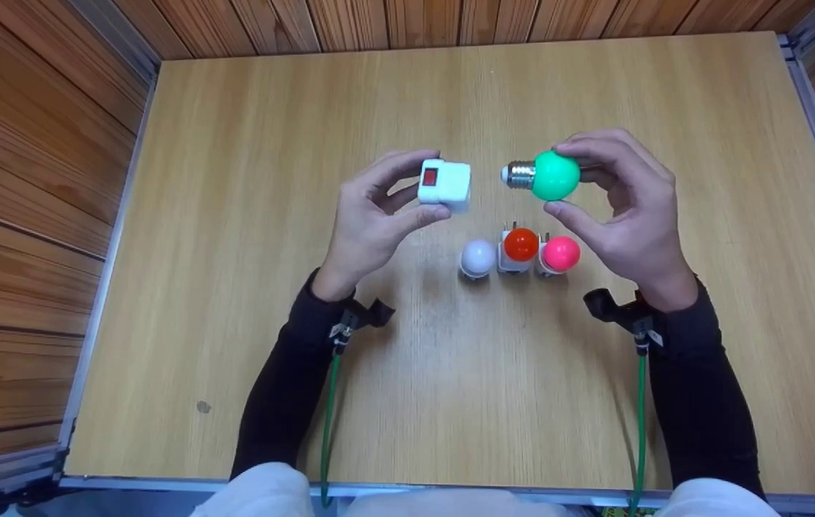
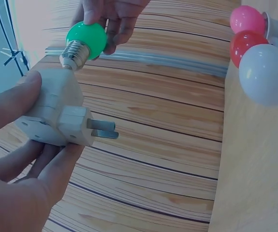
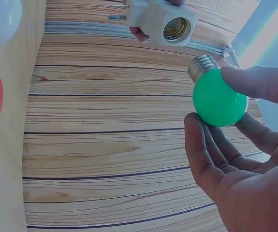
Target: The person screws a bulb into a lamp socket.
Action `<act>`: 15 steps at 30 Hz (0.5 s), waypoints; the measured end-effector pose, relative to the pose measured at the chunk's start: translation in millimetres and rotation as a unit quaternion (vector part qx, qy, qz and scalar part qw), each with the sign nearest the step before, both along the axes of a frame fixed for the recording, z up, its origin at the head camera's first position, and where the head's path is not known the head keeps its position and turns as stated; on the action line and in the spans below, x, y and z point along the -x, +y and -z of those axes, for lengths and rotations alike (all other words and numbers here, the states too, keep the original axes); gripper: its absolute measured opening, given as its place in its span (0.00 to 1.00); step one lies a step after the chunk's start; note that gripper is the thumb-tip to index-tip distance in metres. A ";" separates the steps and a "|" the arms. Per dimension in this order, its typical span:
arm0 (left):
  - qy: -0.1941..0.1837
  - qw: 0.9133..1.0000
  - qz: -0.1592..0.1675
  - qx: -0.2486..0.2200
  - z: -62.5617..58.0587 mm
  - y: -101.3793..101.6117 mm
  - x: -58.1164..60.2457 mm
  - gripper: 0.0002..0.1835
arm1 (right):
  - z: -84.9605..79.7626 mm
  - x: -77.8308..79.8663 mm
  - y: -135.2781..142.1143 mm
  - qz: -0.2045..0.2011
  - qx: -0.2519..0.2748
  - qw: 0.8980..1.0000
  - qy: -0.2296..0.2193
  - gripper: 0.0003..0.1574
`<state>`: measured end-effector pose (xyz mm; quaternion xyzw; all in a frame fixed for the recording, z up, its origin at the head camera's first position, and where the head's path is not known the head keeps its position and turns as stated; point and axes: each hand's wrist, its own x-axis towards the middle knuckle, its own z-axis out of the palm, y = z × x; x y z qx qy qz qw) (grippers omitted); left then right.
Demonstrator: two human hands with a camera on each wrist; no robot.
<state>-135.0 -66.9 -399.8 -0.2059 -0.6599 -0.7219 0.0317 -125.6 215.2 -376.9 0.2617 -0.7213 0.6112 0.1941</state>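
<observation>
My left hand (image 1: 375, 215) grips a white plug-in bulb socket (image 1: 446, 185) between thumb and fingers. A red switch shows on it in the head view, and two metal prongs stick out of it in the left wrist view. Its round threaded opening faces the right hand in the right wrist view. With thumb and fingertips my right hand (image 1: 630, 208) pinches a green light bulb (image 1: 556, 176) by its globe. The bulb's metal screw base (image 3: 202, 66) points left toward the socket, a short gap away. Both things are held above the table.
On the wooden table (image 1: 271, 143), below and between the hands, stand a white bulb (image 1: 478, 257), a red-orange bulb (image 1: 521, 244) and a pink bulb (image 1: 561, 253), the coloured ones in white sockets. Wood-plank walls (image 1: 19, 215) border the table. Green cables (image 1: 330, 424) run from both wrists.
</observation>
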 end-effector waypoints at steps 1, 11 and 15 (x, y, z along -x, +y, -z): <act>0.000 1.000 0.005 -0.004 -0.2 0.0 0.2 0.32 | 0.0 -0.3 -0.3 0.000 0.001 1.000 -0.001 0.31; 0.006 1.000 0.019 -0.011 0.0 1.1 -0.5 0.31 | 0.7 -1.9 -3.5 -0.002 -0.013 1.000 0.001 0.31; 0.011 1.000 0.012 -0.001 0.8 2.9 -1.5 0.31 | 2.0 -2.3 -4.0 -0.008 -0.020 1.000 0.001 0.32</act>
